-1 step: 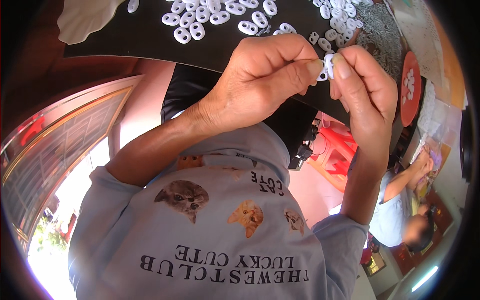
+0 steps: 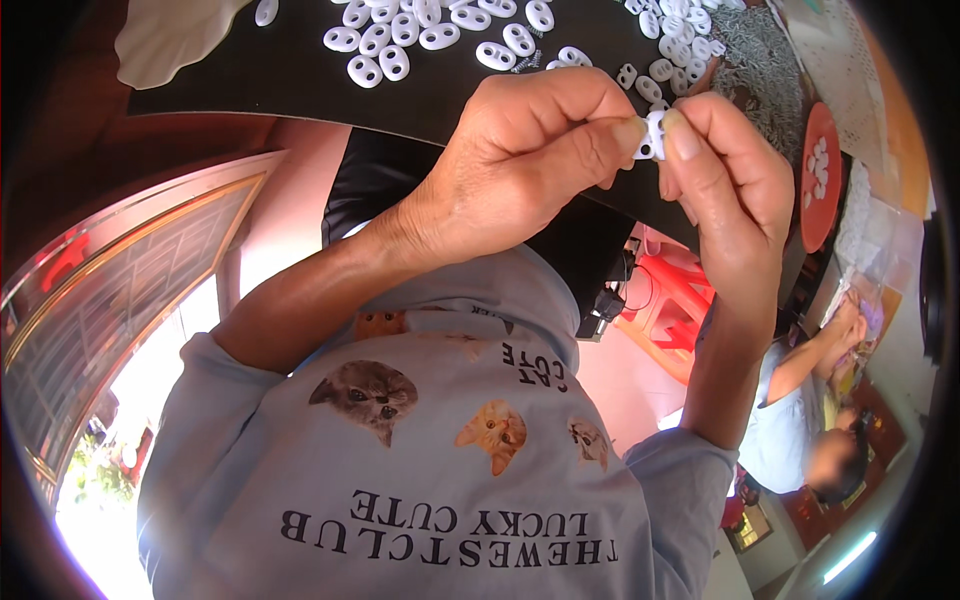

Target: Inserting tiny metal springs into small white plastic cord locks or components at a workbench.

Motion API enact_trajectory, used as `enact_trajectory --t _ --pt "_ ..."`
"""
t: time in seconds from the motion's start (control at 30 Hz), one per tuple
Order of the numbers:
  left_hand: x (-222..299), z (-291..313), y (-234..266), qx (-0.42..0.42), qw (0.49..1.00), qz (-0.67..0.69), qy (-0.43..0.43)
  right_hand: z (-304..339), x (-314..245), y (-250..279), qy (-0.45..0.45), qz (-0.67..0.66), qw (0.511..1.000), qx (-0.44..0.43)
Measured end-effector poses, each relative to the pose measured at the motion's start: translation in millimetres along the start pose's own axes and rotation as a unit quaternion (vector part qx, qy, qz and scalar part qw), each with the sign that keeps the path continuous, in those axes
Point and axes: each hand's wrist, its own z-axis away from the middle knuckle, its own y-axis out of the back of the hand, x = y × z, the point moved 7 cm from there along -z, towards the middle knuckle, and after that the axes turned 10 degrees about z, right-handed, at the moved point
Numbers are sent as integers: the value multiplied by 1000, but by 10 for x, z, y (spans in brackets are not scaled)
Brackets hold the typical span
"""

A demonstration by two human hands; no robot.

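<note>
Above the near edge of the dark table, my left hand [image 2: 530, 165] and my right hand [image 2: 735, 185] meet. Between their thumbs and fingertips is a small white plastic cord lock [image 2: 653, 137], with a round hole showing in its lower left part. My left hand pinches one side of it and my right hand the other; the fingertips hide much of it. Beyond my left hand lies a pile of white two-holed cord lock pieces [image 2: 405, 28]. More small white pieces [image 2: 677, 45] lie past the fingers, beside a heap of small grey metal springs [image 2: 757, 65].
A red plate [image 2: 819, 215] with several white pieces stands at the right. A pale scalloped dish [image 2: 165, 45] sits at the far left of the dark table [image 2: 250, 85]. Below the table is a red plastic stool [image 2: 665, 305]. Another person [image 2: 790, 420] sits at the far right.
The white cord lock between my fingertips has tilted slightly, and its two parts look closer together. My hands have hardly moved.
</note>
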Motion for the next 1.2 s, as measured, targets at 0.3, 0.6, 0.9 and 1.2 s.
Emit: enact_trajectory --t 0.3,0.6,0.9,1.2 --pt "26 -9 -12 4 1000 5 -4 14 -82 -49 209 123 966 90" --pt "10 -53 -7 -7 995 68 79 109 -195 -62 307 282 906 75" --pt "17 -91 -55 -21 998 -45 36 154 -177 -70 295 335 894 44" --pt "6 -67 -58 2 996 21 82 174 -96 -125 270 390 876 82"
